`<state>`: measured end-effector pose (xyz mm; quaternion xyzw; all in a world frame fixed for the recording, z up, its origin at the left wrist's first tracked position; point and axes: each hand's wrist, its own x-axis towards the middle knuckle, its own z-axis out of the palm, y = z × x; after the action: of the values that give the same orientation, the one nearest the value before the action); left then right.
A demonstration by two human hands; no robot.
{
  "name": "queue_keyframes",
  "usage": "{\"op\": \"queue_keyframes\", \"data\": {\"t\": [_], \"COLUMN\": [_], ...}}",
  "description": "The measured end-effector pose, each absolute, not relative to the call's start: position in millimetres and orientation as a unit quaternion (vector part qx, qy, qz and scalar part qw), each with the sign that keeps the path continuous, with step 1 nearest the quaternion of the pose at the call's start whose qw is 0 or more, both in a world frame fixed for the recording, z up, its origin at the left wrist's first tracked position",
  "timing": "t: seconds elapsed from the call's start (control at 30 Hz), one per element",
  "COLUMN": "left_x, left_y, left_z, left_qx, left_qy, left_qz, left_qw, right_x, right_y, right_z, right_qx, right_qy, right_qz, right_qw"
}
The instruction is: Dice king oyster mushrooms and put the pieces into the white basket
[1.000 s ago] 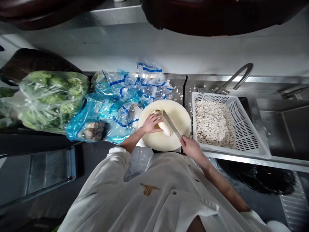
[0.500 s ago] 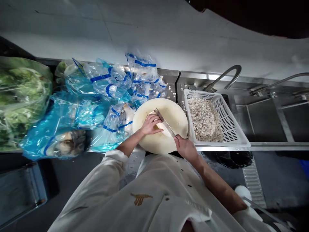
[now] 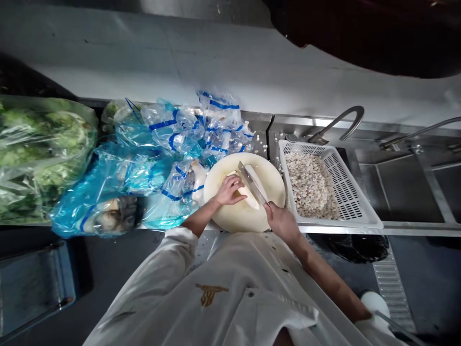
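A pale, thick king oyster mushroom (image 3: 251,200) lies slantwise on the round cutting board (image 3: 275,187). Curled over its left side, my left hand (image 3: 229,190) presses it down, with the thumb stretched along the near side. My right hand (image 3: 283,222) is closed round the handle of a knife (image 3: 252,184), whose blade slants away to the upper left along the mushroom's right side. Beyond the blade a flat white slice (image 3: 255,177) lies on the board, apart from the larger piece.
Clear and blue plastic bags (image 3: 144,173), some with mushrooms inside, crowd the counter to the left, beside a big bag of leafy greens (image 3: 46,154). On the right stands a white perforated basket (image 3: 360,216) of chopped pieces (image 3: 313,187), near a faucet (image 3: 338,125) and sinks (image 3: 403,187).
The knife has moved rightward off the mushroom, and a slice now lies separate on its right. My left hand still holds the mushroom. The whole view has shifted slightly.
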<state>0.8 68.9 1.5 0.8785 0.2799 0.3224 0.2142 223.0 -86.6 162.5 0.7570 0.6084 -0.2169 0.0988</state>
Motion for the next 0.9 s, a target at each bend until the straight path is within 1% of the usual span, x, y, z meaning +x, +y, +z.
{"op": "queue_keyframes", "data": {"t": [0.13, 0.4, 0.5, 0.63, 0.9], "left_x": [0.8, 0.2, -3.0, -8.7, -9.8], "left_y": [70.1, 72.1, 76.4, 77.2, 70.7], "left_z": [-1.1, -3.9, 1.1, 6.8, 0.9], "left_qx": [0.878, 0.874, 0.88, 0.893, 0.887], "left_qy": [0.29, 0.296, 0.296, 0.294, 0.301], "left_qz": [0.307, 0.297, 0.28, 0.263, 0.286], "left_qw": [0.226, 0.247, 0.246, 0.219, 0.201], "right_x": [216.8, 197.3, 202.3, 209.4, 208.4], "right_y": [-97.0, -65.0, -65.9, -77.4, -76.0], "right_z": [170.5, 126.0, 120.5, 121.4, 124.6], "right_qx": [0.744, 0.738, 0.73, 0.738, 0.737], "right_qy": [0.618, 0.595, 0.611, 0.601, 0.61], "right_qz": [-0.229, -0.275, -0.269, -0.268, -0.259], "right_qw": [0.11, 0.16, 0.15, 0.147, 0.131]}}
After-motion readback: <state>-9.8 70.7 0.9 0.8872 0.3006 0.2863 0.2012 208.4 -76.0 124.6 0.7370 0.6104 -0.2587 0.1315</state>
